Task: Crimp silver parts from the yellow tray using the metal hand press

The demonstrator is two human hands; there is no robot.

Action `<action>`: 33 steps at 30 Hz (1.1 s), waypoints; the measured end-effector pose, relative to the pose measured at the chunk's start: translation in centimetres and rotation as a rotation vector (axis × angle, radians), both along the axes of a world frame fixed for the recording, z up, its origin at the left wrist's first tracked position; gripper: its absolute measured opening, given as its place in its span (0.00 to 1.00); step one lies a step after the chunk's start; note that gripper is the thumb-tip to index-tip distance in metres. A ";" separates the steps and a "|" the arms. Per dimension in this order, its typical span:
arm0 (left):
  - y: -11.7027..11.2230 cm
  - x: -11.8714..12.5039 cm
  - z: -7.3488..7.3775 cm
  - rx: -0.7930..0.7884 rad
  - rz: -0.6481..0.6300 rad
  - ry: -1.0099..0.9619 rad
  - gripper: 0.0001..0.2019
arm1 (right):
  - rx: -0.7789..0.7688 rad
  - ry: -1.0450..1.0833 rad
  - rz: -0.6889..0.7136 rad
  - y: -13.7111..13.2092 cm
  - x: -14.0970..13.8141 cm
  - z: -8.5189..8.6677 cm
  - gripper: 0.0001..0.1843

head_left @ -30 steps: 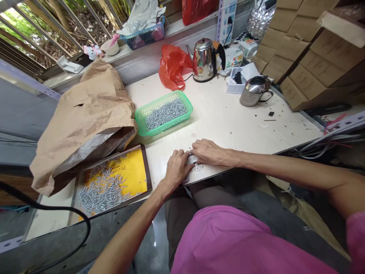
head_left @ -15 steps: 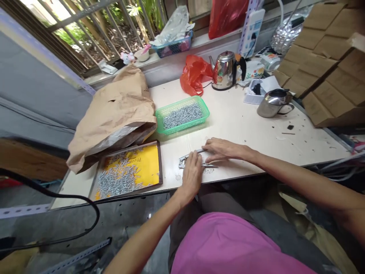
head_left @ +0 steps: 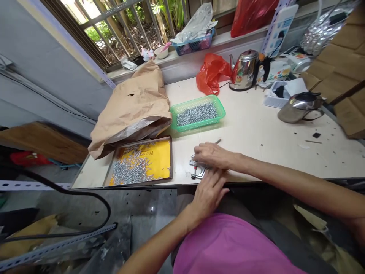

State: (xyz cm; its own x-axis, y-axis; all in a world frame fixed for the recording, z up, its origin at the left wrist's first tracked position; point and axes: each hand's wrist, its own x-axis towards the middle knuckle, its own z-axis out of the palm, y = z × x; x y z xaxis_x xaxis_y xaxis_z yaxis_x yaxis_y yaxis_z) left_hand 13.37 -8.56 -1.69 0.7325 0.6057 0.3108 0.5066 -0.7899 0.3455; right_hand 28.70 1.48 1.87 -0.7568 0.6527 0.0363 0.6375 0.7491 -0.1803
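A metal two-handled hand tool (head_left: 200, 174) with a small red part lies near the table's front edge. Its exact kind is hard to make out under my hands. My right hand (head_left: 212, 154) lies across it from above with bent fingers near its head. One handle end (head_left: 218, 141) sticks out beyond that hand. Below, my left hand (head_left: 209, 188) has its fingers over the tool's near side, thumb stretched to the right. To the left, small silver screw-like pins (head_left: 131, 170) lie in a shallow tray (head_left: 171, 158) with a yellow bottom.
Behind the tool stands a green basket (head_left: 224, 112) of similar pins (head_left: 196, 114). A brown paper bag (head_left: 134, 102) slumps at the back left. A red plastic bag (head_left: 211, 74), a kettle (head_left: 244, 72) and a steel pot (head_left: 299, 108) stand farther back and right.
My right hand has moved left over the tool's head. My left hand has come off the head, toward me and onto the near side. The tool has turned, and the view has shifted.
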 end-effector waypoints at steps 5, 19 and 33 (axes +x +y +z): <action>2.0 -8.5 2.7 0.074 0.350 0.036 0.10 | -0.020 0.057 0.244 -2.0 -2.3 -1.8 0.09; 10.3 -16.2 1.8 -0.151 0.193 0.448 0.11 | 0.149 0.778 -0.401 6.4 -0.6 1.9 0.02; 8.4 -9.5 5.6 -0.805 0.656 -0.204 0.14 | -0.224 0.141 -0.367 -5.0 2.9 0.0 0.12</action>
